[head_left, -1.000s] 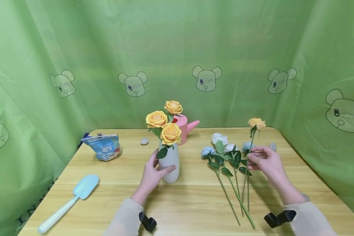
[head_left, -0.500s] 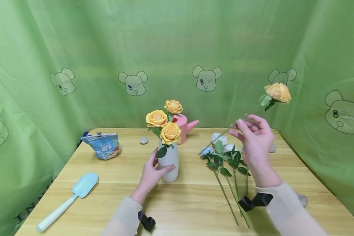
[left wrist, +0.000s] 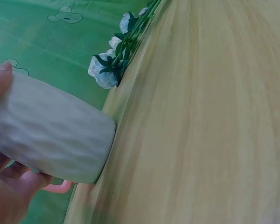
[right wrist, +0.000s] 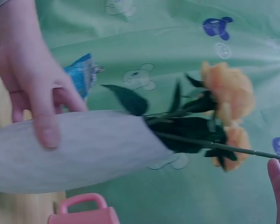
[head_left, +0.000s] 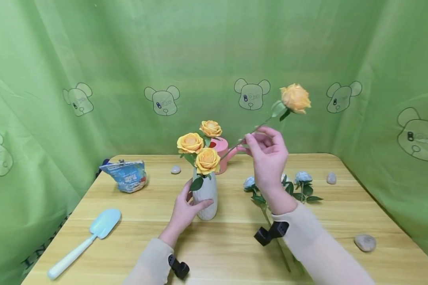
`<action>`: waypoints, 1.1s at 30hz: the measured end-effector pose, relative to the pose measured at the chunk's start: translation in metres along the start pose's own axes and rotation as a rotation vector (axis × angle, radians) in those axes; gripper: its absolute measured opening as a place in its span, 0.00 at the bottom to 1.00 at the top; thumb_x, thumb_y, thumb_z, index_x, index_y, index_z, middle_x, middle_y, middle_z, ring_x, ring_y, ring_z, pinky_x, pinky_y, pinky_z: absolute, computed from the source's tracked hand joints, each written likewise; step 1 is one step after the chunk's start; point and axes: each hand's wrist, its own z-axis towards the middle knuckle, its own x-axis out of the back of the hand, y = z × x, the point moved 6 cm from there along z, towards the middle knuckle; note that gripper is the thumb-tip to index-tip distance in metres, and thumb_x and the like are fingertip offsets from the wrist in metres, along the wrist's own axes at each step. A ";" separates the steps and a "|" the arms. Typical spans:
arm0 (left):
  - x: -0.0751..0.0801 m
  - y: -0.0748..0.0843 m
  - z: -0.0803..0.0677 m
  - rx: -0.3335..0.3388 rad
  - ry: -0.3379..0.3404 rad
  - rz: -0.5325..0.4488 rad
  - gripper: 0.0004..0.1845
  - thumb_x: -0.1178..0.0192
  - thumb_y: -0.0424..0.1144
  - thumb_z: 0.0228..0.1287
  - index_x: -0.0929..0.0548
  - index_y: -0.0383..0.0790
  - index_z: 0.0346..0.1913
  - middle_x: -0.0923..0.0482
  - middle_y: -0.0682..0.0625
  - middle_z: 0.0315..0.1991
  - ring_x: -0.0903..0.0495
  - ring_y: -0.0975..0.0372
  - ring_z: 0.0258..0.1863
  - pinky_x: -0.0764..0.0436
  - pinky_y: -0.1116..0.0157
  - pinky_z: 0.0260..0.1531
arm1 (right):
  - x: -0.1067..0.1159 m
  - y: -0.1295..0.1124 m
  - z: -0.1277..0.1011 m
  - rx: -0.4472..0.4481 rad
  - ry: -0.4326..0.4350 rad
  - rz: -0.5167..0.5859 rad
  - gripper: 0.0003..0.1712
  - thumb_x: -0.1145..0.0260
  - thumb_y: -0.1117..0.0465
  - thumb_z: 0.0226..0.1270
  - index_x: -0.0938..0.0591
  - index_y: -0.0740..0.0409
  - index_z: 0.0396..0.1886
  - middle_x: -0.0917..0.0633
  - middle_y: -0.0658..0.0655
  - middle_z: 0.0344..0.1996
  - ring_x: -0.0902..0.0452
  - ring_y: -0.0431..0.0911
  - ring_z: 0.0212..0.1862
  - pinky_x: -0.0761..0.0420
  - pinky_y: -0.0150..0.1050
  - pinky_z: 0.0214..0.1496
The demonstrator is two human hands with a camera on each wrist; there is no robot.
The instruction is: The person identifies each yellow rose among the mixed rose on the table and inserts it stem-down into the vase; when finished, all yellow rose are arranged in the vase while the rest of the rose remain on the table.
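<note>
A white textured vase stands upright on the wooden table, holding three yellow-orange roses. My left hand grips the vase's side, thumb across its front; the left wrist view shows the vase wall between thumb and fingers. Up to the right, my right hand pinches the stem of another yellow-orange rose. That rose is tilted, bloom up and right, its stem slanting down behind the front bloom in the vase. In the right wrist view the stem runs toward the vase mouth.
A pink watering can stands behind the vase. Blue and white roses lie at right, partly behind my right arm. Grey stones sit further right. A light-blue trowel and a blue bag are at left.
My right hand has lifted the yellow-orange rose from beside the lying flowers, tilted it, and carried it left toward the vase. My left hand stays on the vase.
</note>
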 end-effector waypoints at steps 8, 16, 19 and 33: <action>0.000 0.025 -0.009 0.015 -0.015 -0.027 0.41 0.29 0.37 0.50 0.37 0.50 0.68 0.34 0.48 0.63 0.34 0.49 0.61 0.32 0.47 0.57 | -0.007 0.032 -0.020 -0.099 -0.110 -0.061 0.14 0.38 0.79 0.57 0.24 0.62 0.41 0.20 0.58 0.31 0.20 0.49 0.29 0.16 0.44 0.33; -0.001 0.004 -0.004 0.008 -0.003 -0.003 0.42 0.28 0.45 0.48 0.37 0.61 0.67 0.34 0.54 0.63 0.34 0.52 0.61 0.31 0.49 0.56 | -0.003 0.057 -0.036 -0.222 -0.143 -0.109 0.11 0.38 0.77 0.58 0.25 0.69 0.41 0.18 0.56 0.31 0.19 0.47 0.31 0.17 0.46 0.35; 0.001 -0.001 -0.003 0.010 0.006 0.007 0.42 0.27 0.48 0.47 0.37 0.64 0.66 0.34 0.57 0.63 0.33 0.54 0.61 0.30 0.50 0.56 | 0.000 0.064 -0.042 -0.254 -0.169 -0.148 0.10 0.36 0.75 0.58 0.24 0.71 0.40 0.17 0.56 0.32 0.19 0.46 0.33 0.17 0.46 0.37; 0.019 0.029 -0.013 0.040 -0.087 0.057 0.42 0.31 0.37 0.53 0.41 0.44 0.70 0.36 0.42 0.65 0.34 0.47 0.61 0.35 0.47 0.59 | 0.056 0.087 -0.067 -0.493 -0.277 -0.334 0.16 0.35 0.71 0.59 0.25 0.74 0.46 0.18 0.67 0.35 0.18 0.52 0.35 0.17 0.47 0.38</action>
